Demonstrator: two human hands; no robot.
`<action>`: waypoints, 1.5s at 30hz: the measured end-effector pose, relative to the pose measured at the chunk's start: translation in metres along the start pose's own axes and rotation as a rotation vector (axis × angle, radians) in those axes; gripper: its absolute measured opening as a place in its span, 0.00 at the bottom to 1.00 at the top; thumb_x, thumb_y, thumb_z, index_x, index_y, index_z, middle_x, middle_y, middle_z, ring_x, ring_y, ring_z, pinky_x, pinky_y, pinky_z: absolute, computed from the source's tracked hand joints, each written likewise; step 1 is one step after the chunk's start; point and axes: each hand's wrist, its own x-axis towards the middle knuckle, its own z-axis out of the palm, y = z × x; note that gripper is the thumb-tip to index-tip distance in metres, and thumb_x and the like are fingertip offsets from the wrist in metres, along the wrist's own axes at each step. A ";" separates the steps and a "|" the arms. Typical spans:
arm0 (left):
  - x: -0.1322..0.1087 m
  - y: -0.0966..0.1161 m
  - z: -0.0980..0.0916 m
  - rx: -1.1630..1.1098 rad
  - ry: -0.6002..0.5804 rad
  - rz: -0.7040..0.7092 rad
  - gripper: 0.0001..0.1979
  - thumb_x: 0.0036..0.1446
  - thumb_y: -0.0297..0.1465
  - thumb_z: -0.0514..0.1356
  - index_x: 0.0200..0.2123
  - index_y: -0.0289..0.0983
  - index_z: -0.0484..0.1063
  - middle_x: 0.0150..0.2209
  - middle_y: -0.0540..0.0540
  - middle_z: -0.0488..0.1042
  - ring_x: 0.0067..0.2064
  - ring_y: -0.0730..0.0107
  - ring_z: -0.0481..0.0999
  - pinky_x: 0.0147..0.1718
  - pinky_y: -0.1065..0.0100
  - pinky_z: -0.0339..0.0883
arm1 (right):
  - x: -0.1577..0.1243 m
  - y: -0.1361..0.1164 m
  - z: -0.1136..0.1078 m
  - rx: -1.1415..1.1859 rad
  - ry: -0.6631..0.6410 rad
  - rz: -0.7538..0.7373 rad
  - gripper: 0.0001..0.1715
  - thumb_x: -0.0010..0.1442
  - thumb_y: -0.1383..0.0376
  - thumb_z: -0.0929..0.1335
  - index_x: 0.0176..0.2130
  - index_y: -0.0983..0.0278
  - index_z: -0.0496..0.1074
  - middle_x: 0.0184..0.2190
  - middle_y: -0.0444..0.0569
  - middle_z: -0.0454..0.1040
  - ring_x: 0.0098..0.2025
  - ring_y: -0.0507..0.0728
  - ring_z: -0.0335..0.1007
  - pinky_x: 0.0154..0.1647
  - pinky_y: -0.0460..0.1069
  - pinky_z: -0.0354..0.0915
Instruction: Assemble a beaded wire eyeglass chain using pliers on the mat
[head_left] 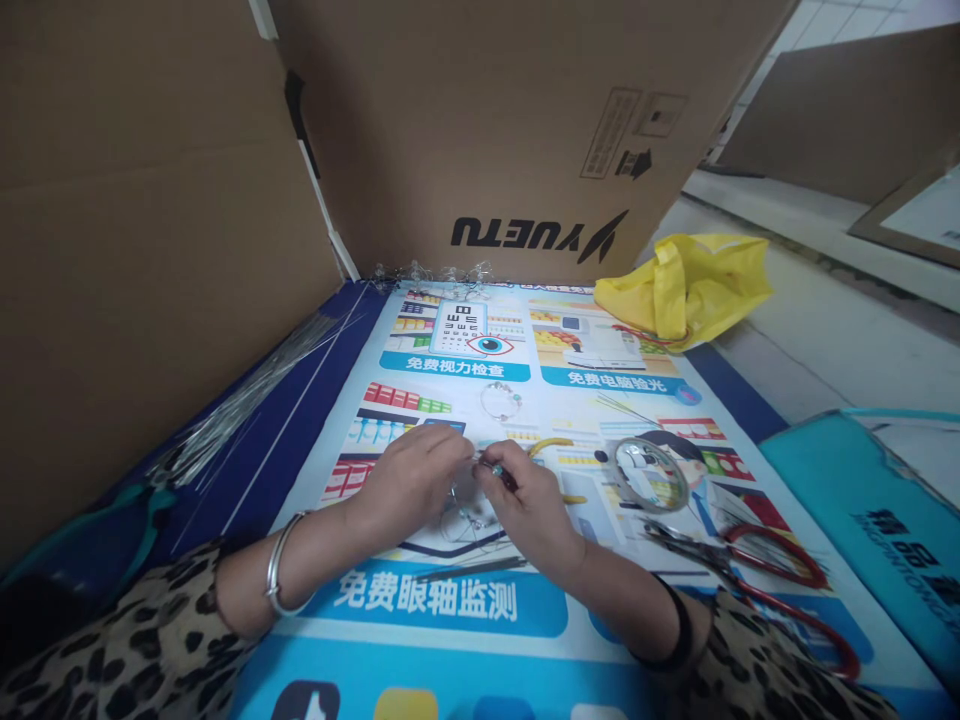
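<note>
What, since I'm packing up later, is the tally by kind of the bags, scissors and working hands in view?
Bags: 2 (yellow bag, teal bag)
Scissors: 1 pair (red-handled scissors)
Hands: 2 (left hand, right hand)
Total: 5, the scissors counted once

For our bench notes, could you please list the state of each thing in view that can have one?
Left hand: fingertips pinched together
Right hand: pinched around a small beaded piece
Red-handled scissors: lying down, handles apart
Yellow bag: crumpled
Teal bag: lying down
Wires: loosely bunched
Beaded bracelet: lying in a ring
Printed sheet: spread flat
Cardboard panel: standing, print upside down
</note>
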 end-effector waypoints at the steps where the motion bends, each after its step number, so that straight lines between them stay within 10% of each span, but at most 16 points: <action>1: 0.001 -0.001 -0.002 -0.041 -0.015 -0.004 0.08 0.59 0.24 0.48 0.31 0.36 0.65 0.29 0.45 0.70 0.32 0.68 0.67 0.32 0.67 0.62 | 0.000 0.000 0.000 0.004 -0.008 -0.008 0.09 0.60 0.58 0.60 0.34 0.60 0.64 0.23 0.40 0.67 0.24 0.50 0.63 0.26 0.44 0.57; 21: 0.002 0.001 0.001 -0.528 0.067 -0.387 0.06 0.60 0.31 0.51 0.33 0.36 0.64 0.32 0.49 0.69 0.34 0.72 0.68 0.35 0.69 0.62 | 0.001 -0.004 0.000 0.089 -0.104 0.001 0.15 0.62 0.57 0.58 0.32 0.61 0.67 0.24 0.41 0.71 0.25 0.49 0.66 0.27 0.44 0.60; 32: -0.003 0.004 0.001 -0.350 0.101 -0.210 0.05 0.61 0.28 0.48 0.36 0.37 0.63 0.32 0.48 0.71 0.34 0.72 0.70 0.33 0.69 0.64 | 0.000 -0.011 -0.006 -0.113 -0.183 -0.086 0.11 0.61 0.60 0.60 0.38 0.63 0.67 0.32 0.47 0.72 0.34 0.53 0.67 0.34 0.47 0.61; 45: 0.001 -0.010 -0.008 -0.191 0.201 -0.084 0.05 0.60 0.25 0.49 0.36 0.36 0.63 0.32 0.46 0.71 0.35 0.70 0.70 0.33 0.68 0.65 | -0.002 0.004 -0.072 -0.891 -0.396 -0.107 0.32 0.54 0.57 0.65 0.57 0.61 0.59 0.57 0.61 0.58 0.56 0.71 0.52 0.46 0.65 0.59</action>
